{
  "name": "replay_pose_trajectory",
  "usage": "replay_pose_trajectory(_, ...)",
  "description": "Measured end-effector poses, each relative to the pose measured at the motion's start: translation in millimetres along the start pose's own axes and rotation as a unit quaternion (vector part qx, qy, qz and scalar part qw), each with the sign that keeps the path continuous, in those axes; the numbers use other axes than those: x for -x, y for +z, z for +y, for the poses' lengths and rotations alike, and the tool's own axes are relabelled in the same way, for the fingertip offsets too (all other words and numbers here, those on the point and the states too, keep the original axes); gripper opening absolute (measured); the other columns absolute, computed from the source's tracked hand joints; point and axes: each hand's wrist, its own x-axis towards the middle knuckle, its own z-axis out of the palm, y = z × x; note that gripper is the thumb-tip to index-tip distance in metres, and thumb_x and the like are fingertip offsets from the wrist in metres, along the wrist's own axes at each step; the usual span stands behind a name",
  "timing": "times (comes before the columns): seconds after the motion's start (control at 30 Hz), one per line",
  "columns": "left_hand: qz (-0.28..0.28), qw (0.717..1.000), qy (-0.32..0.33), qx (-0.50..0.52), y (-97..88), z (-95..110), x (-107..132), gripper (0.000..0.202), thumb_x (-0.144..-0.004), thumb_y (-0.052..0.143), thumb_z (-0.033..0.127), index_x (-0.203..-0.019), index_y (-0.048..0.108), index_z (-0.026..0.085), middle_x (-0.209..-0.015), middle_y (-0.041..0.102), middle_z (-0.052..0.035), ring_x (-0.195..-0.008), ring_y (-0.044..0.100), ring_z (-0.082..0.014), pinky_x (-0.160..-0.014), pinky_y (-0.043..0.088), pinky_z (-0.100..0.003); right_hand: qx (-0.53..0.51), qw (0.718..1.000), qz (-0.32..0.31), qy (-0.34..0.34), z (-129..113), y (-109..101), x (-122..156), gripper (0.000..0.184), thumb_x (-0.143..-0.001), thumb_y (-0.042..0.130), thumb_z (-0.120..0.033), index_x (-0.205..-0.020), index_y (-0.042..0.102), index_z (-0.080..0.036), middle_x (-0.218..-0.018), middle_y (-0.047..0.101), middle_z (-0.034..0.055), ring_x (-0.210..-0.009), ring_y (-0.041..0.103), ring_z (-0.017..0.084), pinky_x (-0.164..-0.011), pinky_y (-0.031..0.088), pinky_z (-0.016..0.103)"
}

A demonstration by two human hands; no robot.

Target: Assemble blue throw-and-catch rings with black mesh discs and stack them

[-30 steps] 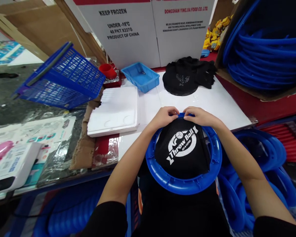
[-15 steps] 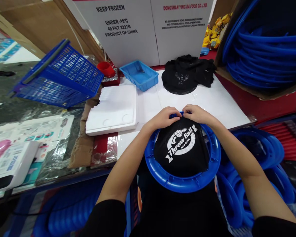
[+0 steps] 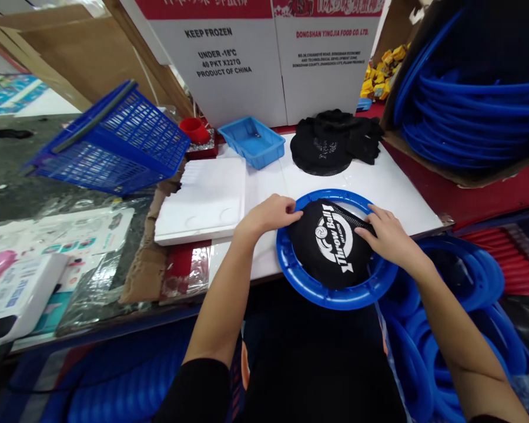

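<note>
A blue plastic ring (image 3: 335, 298) lies tilted at the front edge of the white tabletop, close to my body. Inside it is a black mesh net (image 3: 317, 267) printed with white "Throw Ball" lettering. At the ring's upper left, my left hand (image 3: 273, 212) has curled fingers, thumb and fingertip closed at the net's edge. My right hand (image 3: 390, 238) pinches the net's edge on the right side, its fingers over the ring's rim. Between the hands, the net's upper right border is pulled straight, leaving a gap to the ring.
Black nets (image 3: 321, 154) lie behind the ring, near a light-blue tray (image 3: 258, 150). White foam (image 3: 198, 205) and a blue basket (image 3: 123, 141) stand left. A carton of blue tubing (image 3: 480, 117) is at right. More blue rings (image 3: 458, 270) sit below the table's right side.
The ring has moved forward onto the table edge, and the net's print has turned clockwise. My hands have parted from the ring's far edge to its left and right sides.
</note>
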Motion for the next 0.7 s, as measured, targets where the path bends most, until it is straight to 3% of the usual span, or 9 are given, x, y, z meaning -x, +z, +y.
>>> replay_pose_trajectory(0.07, -0.062, 0.996, 0.025, 0.062, -1.9, -1.7, 2.2, 0.049, -0.097, 0.064, 0.048, -0.058, 0.052, 0.021, -0.052, 0.054, -0.0006, -0.050, 0.051, -0.0143, -0.054, 0.038, -0.030, -0.007, 1.000, 0.002, 0.006, 12.8, 2.5, -6.0, 0.039, -0.105, 0.057, -0.054, -0.113, 0.070, -0.019, -0.165, 0.048, 0.0223, -0.152, 0.043, 0.050, -0.121, 0.041, 0.071)
replay_pose_trajectory(0.1, -0.057, 0.995, 0.042, 0.071, -1.6, -1.1, 2.2, 0.053, -0.097, 0.064, 0.049, -0.056, 0.049, 0.021, -0.050, 0.050, 0.0008, -0.048, 0.047, -0.0130, -0.054, 0.036, -0.030, -0.010, 1.000, -0.003, -0.003, 17.4, 3.6, -9.6, 0.037, -0.105, 0.058, -0.054, -0.109, 0.070, -0.019, -0.165, 0.047, 0.0216, -0.153, 0.042, 0.050, -0.122, 0.039, 0.072)
replay_pose_trajectory(0.2, 0.102, 0.988, 0.098, 0.063, 3.7, 5.2, -2.7, 0.044, -0.096, 0.071, 0.050, -0.066, 0.059, 0.020, -0.063, 0.056, 0.0008, -0.061, 0.052, -0.0146, -0.064, 0.044, -0.030, -0.034, 0.997, -0.028, -0.055, 22.3, 6.8, -20.3, 0.026, -0.101, 0.067, -0.048, -0.106, 0.069, -0.022, -0.163, 0.051, 0.0190, -0.153, 0.043, 0.047, -0.123, 0.034, 0.072)
replay_pose_trajectory(0.27, 0.179, 0.971, 0.148, 0.066, 10.1, 10.0, -8.4, 0.032, -0.095, 0.075, 0.050, -0.084, 0.070, 0.020, -0.084, 0.067, -0.0037, -0.083, 0.063, -0.0196, -0.082, 0.053, -0.034, -0.076, 0.993, -0.033, -0.083, 19.7, 9.7, -27.9, 0.021, -0.097, 0.071, -0.042, -0.107, 0.066, -0.024, -0.159, 0.056, 0.0171, -0.152, 0.045, 0.043, -0.124, 0.031, 0.071)
replay_pose_trajectory(0.3, 0.176, 0.966, 0.176, 0.066, 14.0, 11.5, -11.1, 0.028, -0.094, 0.076, 0.048, -0.093, 0.073, 0.021, -0.098, 0.070, -0.0069, -0.097, 0.066, -0.0231, -0.093, 0.054, -0.038, -0.099, 0.990, -0.033, -0.093, 17.5, 11.2, -32.1, 0.020, -0.096, 0.072, -0.040, -0.107, 0.065, -0.024, -0.157, 0.059, 0.0159, -0.151, 0.047, 0.042, -0.124, 0.030, 0.070)
replay_pose_trajectory(0.37, 0.112, 0.967, 0.223, 0.059, 22.0, 11.9, -14.7, 0.025, -0.093, 0.079, 0.045, -0.104, 0.078, 0.023, -0.125, 0.069, -0.0116, -0.122, 0.063, -0.0296, -0.112, 0.051, -0.047, -0.140, 0.983, -0.033, -0.114, 13.0, 13.8, -41.2, 0.018, -0.095, 0.073, -0.037, -0.104, 0.064, -0.025, -0.151, 0.065, 0.0132, -0.149, 0.051, 0.039, -0.124, 0.030, 0.069)
replay_pose_trajectory(0.5, 0.021, 0.973, 0.217, 0.076, 32.5, 6.3, -14.7, 0.021, -0.095, 0.076, 0.042, -0.100, 0.080, 0.023, -0.151, 0.057, -0.0136, -0.145, 0.053, -0.0349, -0.124, 0.043, -0.054, -0.204, 0.969, -0.027, -0.138, 7.8, 12.5, -55.6, 0.013, -0.096, 0.070, -0.038, -0.099, 0.067, -0.026, -0.139, 0.073, 0.0104, -0.137, 0.062, 0.036, -0.122, 0.037, 0.066)
replay_pose_trajectory(0.57, 0.015, 0.973, 0.203, 0.109, 31.8, 4.7, -13.8, 0.022, -0.095, 0.075, 0.043, -0.094, 0.078, 0.021, -0.148, 0.059, -0.0134, -0.140, 0.057, -0.0332, -0.122, 0.045, -0.052, -0.239, 0.961, -0.025, -0.137, 7.0, 8.5, -58.0, 0.013, -0.097, 0.069, -0.039, -0.098, 0.069, -0.026, -0.136, 0.075, 0.0104, -0.129, 0.068, 0.034, -0.117, 0.046, 0.060)
replay_pose_trajectory(0.7, 0.028, 0.972, 0.148, 0.180, 23.3, 7.9, -13.3, 0.020, -0.094, 0.074, 0.041, -0.092, 0.076, 0.022, -0.115, 0.074, -0.0081, -0.111, 0.070, -0.0260, -0.108, 0.054, -0.046, -0.294, 0.949, -0.026, -0.109, 7.3, 1.4, -55.7, 0.015, -0.101, 0.065, -0.039, -0.103, 0.072, -0.027, -0.133, 0.077, 0.0078, -0.127, 0.071, 0.031, -0.115, 0.051, 0.054)
